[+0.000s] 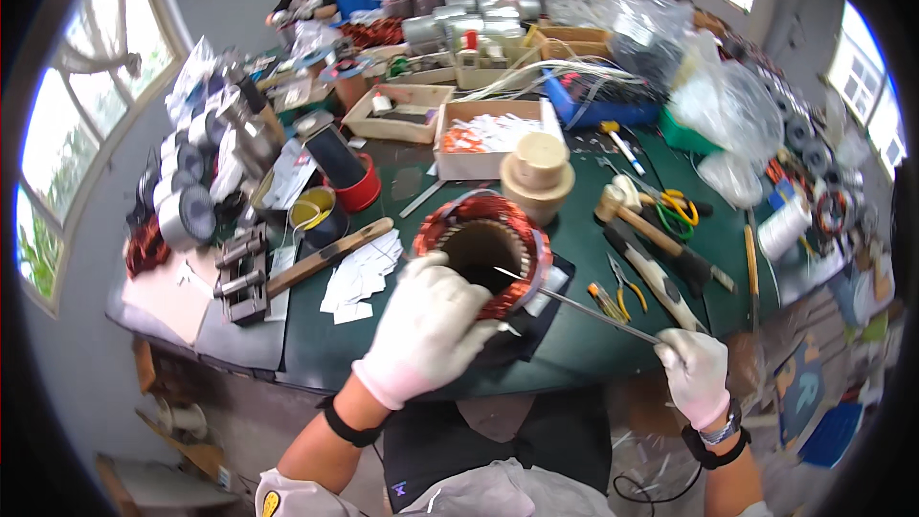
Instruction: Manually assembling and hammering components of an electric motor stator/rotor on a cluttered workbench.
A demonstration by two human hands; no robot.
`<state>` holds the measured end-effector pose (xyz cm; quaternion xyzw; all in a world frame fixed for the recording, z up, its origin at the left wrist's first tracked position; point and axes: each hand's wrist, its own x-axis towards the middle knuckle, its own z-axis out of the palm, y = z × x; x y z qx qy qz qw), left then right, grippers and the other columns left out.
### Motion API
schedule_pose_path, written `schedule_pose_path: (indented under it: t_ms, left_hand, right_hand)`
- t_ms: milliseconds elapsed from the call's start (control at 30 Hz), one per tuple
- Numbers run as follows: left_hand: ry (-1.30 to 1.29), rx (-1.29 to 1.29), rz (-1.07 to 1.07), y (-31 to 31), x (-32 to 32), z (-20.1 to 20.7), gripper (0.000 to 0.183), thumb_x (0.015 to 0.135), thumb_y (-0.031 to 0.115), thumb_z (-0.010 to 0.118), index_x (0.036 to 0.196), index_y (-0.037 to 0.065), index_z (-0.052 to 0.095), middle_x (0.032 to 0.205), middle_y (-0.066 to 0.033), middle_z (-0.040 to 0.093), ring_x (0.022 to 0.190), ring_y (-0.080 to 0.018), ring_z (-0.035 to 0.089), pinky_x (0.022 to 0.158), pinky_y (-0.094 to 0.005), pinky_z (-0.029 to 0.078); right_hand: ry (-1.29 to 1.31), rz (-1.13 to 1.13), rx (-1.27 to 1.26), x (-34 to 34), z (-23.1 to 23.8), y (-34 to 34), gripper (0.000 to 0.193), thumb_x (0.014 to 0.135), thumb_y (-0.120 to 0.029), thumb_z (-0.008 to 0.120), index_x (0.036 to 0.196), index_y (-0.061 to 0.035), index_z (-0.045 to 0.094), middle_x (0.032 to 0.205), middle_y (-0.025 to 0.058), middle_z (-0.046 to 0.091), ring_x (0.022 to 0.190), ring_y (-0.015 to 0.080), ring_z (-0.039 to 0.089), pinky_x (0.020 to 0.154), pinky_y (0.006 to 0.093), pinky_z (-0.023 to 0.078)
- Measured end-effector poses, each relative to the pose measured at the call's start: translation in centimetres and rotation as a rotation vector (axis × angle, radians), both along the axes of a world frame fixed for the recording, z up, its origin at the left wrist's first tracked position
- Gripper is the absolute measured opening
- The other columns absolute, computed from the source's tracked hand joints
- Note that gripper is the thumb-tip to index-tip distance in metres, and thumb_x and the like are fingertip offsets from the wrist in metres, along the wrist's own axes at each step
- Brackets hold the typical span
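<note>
A round motor stator (538, 251) with red-brown copper windings stands at the near edge of the table, its hollow bore facing up. My left hand (428, 330), in a white glove, is closed against its near-left rim. A small white slip shows by the left thumb; whether the fingers pinch it is unclear. My right hand (693, 373), also gloved, grips the end of a thin metal rod (603, 317). The rod slants up leftward to the stator's right side. A thin white tip lies over the bore, and I cannot tell if it belongs to the rod.
White paper slips (362, 273) and a wooden-handled tool (330, 257) lie left. Behind stand a turned wooden block (537, 177) and a box of slips (469, 168). Rightward are a mallet (670, 244), pliers (627, 289) and scissors (678, 213). Other people work at the back.
</note>
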<state>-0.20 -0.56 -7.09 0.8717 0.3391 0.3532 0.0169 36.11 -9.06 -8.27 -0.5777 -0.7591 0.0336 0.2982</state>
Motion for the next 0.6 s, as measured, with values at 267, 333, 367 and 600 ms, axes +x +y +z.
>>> schedule_pose_path:
  t_ms: [267, 333, 367, 600]
  left_hand:
    - [-0.159, 0.052, 0.122, -0.4, 2.9, -2.1, 0.037, 0.072, 0.023, 0.089, 0.097, 0.008, 0.067, 0.076, -0.0038, 0.054, 0.077, -0.0251, 0.06, 0.1, -0.0479, 0.049]
    - [-0.163, 0.052, 0.112, -0.3, 2.6, -2.2, 0.037, 0.073, 0.024, 0.089, 0.097, 0.007, 0.066, 0.074, -0.0034, 0.053, 0.075, -0.0246, 0.06, 0.099, -0.0475, 0.05]
    - [-0.172, 0.054, 0.106, -0.3, 2.4, -2.4, 0.037, 0.073, 0.023, 0.089, 0.097, 0.007, 0.066, 0.075, -0.0035, 0.053, 0.076, -0.0245, 0.06, 0.1, -0.0476, 0.05]
    - [-0.132, 0.013, -0.044, -0.7, 0.8, -1.0, 0.042, 0.079, 0.022, 0.086, 0.116, 0.01, 0.071, 0.107, -0.0063, 0.07, 0.108, -0.0266, 0.067, 0.111, -0.0511, 0.046]
  right_hand:
    - [0.107, -0.136, -0.135, -0.2, -5.3, 1.0, 0.051, 0.107, -0.042, 0.057, 0.084, 0.0034, 0.066, 0.068, 0.0167, 0.06, 0.061, 0.0319, 0.064, 0.059, 0.0414, 0.047]
    - [0.171, -0.163, -0.223, -0.3, -5.8, -0.1, 0.051, 0.107, -0.041, 0.058, 0.085, 0.0047, 0.066, 0.069, 0.0163, 0.062, 0.06, 0.0284, 0.064, 0.059, 0.0401, 0.047]
    - [0.184, -0.167, -0.237, -0.5, -5.5, -0.3, 0.048, 0.107, -0.038, 0.06, 0.085, 0.0044, 0.066, 0.071, 0.0167, 0.063, 0.061, 0.0258, 0.065, 0.059, 0.0389, 0.048]
    - [0.178, -0.266, -0.329, -5.0, -1.7, -5.1, 0.021, 0.098, -0.015, 0.061, 0.09, 0.0008, 0.072, 0.077, 0.0202, 0.069, 0.07, 0.0348, 0.071, 0.066, 0.04, 0.054]
